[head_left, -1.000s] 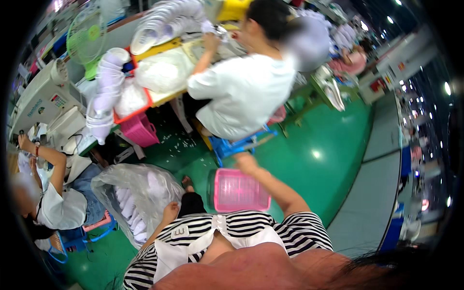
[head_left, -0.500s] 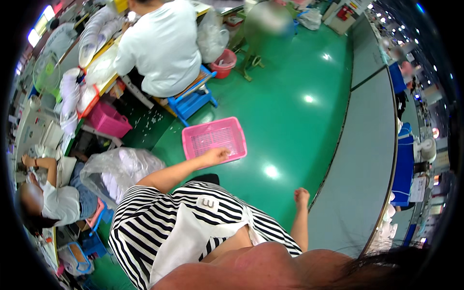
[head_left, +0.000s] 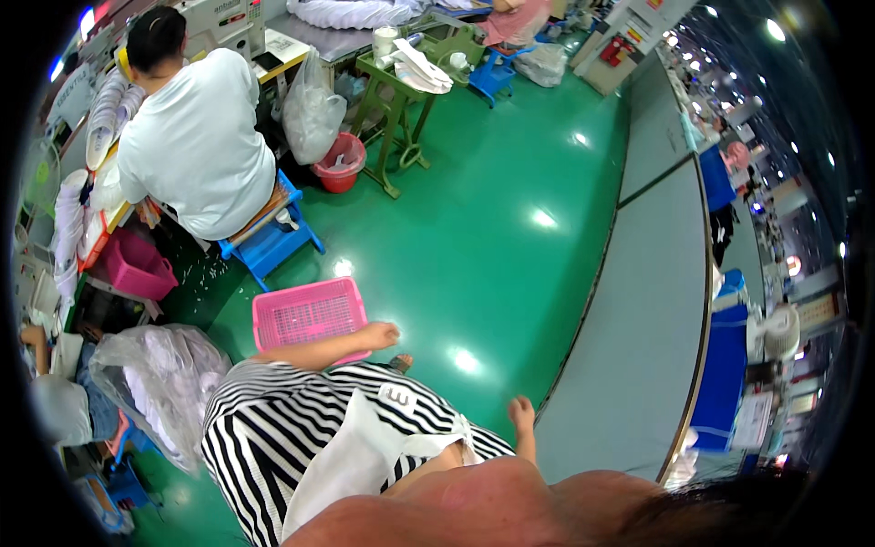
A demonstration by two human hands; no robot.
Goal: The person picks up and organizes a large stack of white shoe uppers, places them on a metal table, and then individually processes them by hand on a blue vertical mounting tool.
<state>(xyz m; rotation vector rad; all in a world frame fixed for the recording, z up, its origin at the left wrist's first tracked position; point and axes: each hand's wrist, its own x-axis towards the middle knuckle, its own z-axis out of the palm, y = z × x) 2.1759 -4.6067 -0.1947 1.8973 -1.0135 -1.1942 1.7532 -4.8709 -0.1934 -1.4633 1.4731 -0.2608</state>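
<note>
My left hand is loosely curled, with nothing visible in it. The left forearm crosses in front of the near right corner of a pink plastic basket, whose slotted bottom is bare. That basket appears to stand on the green floor, and no grip on it shows. Low on the right, beside the grey partition, my right hand is closed, a little blurred, with nothing seen in it. Part of my foot shows just below the left hand.
Left of the basket, a person in white sits on a blue stool at a workbench. A clear bag of white pieces lies nearer. Ahead stand a red bucket and green metal stand. A grey partition runs along the right.
The view has moved forward: basket, stool and seated person now appear lower and further left. My left hand has shifted toward the basket's right corner. Both hands stay curled.
</note>
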